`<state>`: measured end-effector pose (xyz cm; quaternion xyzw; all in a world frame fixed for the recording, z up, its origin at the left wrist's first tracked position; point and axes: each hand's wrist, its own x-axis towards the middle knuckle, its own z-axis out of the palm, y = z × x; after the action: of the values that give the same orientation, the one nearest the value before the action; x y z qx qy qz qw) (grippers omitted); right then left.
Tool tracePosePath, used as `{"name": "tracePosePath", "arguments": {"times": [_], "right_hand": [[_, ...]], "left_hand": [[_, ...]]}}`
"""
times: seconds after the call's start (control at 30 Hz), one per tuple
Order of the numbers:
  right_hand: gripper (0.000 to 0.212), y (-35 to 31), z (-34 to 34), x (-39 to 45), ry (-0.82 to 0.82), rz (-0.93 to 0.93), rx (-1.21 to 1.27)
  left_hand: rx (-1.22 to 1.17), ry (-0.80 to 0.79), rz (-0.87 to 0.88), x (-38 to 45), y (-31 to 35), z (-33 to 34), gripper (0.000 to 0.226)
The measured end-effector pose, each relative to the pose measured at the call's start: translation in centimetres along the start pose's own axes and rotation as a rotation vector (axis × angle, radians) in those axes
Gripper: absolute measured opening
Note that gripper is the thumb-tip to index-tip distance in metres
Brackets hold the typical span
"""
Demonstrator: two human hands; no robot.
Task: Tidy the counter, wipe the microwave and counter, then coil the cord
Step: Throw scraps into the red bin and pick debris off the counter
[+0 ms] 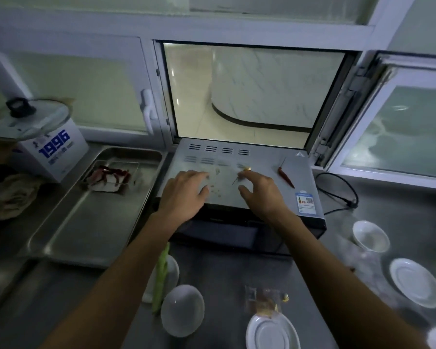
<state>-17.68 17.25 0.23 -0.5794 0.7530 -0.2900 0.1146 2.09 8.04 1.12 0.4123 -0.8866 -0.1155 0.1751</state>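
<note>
A grey microwave (262, 197) stands on the steel counter (222, 285) under an open window. Small food scraps (215, 190) and a yellowish bit (247, 169) lie scattered on its top, with a red chilli (286, 176) near its right side. My left hand (184, 195) rests palm-down on the top, fingers spread over the scraps. My right hand (259, 192) hovers beside it, its fingertips pinching a small dark stem (236, 179). The black cord (337, 192) loops on the counter right of the microwave.
A steel tray (86, 222) at left holds a plate of red chillies (108, 177). A cloth (13, 195), a white box (53, 152) and a glass lid (28, 117) sit far left. White bowls and saucers (415, 280), a green stalk (161, 273) and a plastic packet (264, 298) lie in front.
</note>
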Motion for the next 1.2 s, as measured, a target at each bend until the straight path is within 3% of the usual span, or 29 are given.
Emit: {"name": "tracePosePath", "arguments": {"times": [0.4, 0.67, 1.03, 1.2], "right_hand": [[0.028, 0.8, 2.0, 4.1, 0.161, 0.183, -0.126], [0.029, 1.7, 3.0, 6.8, 0.169, 0.148, -0.221], [0.030, 2.6, 2.9, 8.1, 0.117, 0.094, -0.216], [0.027, 2.5, 2.9, 7.8, 0.194, 0.020, -0.157]], "left_hand": [[-0.006, 0.001, 0.137, 7.8, -5.0, 3.3, 0.029], [0.071, -0.011, 0.189, 9.0, -5.6, 4.1, 0.009], [0.052, 0.011, 0.181, 9.5, -5.3, 4.2, 0.013], [0.025, 0.042, 0.177, 9.2, -4.6, 4.1, 0.013]]}}
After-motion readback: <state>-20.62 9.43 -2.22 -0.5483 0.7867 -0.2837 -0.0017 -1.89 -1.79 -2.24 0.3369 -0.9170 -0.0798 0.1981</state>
